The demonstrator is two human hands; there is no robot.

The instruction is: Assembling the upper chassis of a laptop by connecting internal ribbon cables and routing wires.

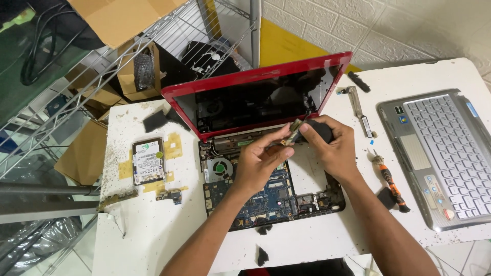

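Red-lidded laptop (pixel 255 97) lies open on a white table (pixel 153 230), its keyboard cover removed so the blue circuit board (pixel 266 197) and round fan (pixel 221 167) show. Both hands meet just above its hinge. The left hand (pixel 258 163) pinches a small metal bracket (pixel 292 131) between thumb and fingertips. The right hand (pixel 332 145) closes around a black pad (pixel 319 130), touching the bracket's end. A hard drive (pixel 148 161) lies left of the laptop; an orange-handled screwdriver (pixel 391 184) and a silver keyboard panel (pixel 442 153) lie right.
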